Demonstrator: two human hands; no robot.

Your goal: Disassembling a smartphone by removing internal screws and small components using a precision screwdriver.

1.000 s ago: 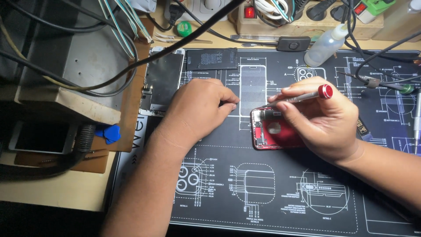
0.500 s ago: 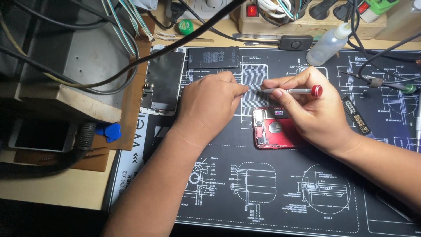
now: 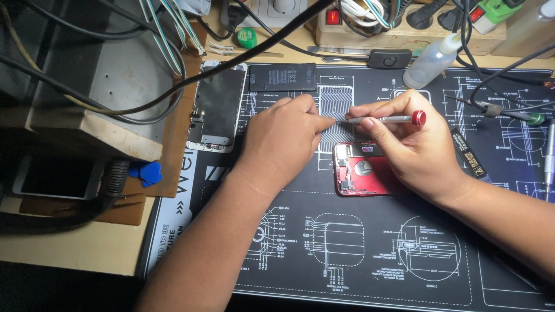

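Note:
My right hand (image 3: 407, 144) holds a thin metal screwdriver with a red cap (image 3: 387, 119), lying almost level with its tip pointing left. My left hand (image 3: 283, 141) has its fingers pinched together right at the screwdriver's tip; anything between the fingertips is too small to tell. Below both hands, an opened red phone body (image 3: 361, 170) lies on the dark printed work mat (image 3: 358, 248), partly covered by my right hand. A detached phone screen (image 3: 218, 107) rests at the mat's left edge, and a black flat battery (image 3: 283, 77) lies above my left hand.
A clear squeeze bottle (image 3: 436, 58) stands at the back right near a power strip (image 3: 399, 23) and tangled cables. Tweezers (image 3: 231, 51) and a green tape roll (image 3: 247, 37) lie at the back. Blue picks (image 3: 147, 172) and another phone (image 3: 55, 179) sit left. More screwdrivers (image 3: 549, 153) lie far right.
Both hands rose from the red phone body and met above it. The screwdriver swung from a steep tilt to nearly level, and my left fingers closed at its tip.

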